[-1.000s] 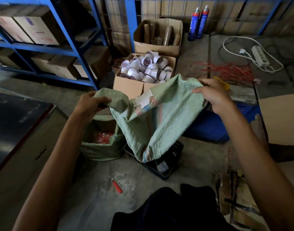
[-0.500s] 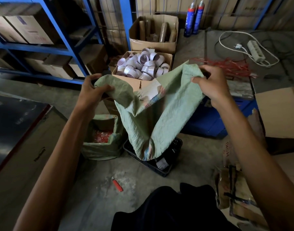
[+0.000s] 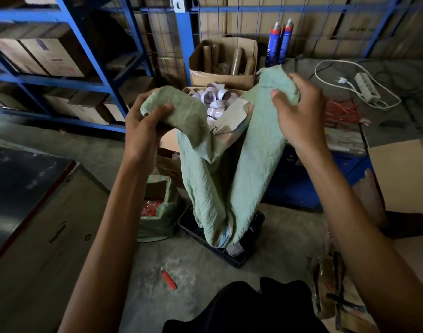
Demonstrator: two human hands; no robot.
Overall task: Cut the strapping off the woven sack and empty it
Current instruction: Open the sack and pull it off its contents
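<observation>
While both hands grip it, green sack hangs, over black crate

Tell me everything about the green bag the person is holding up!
The green woven sack is pale, crinkled and limp, looking like woven plastic cloth with frayed edges. It hangs upside down, sagging in the middle. The left hand bunches one top corner and the right hand grips the other. Its lower end dips into a black plastic crate on the concrete floor. A paper label shows between the folds.
</observation>
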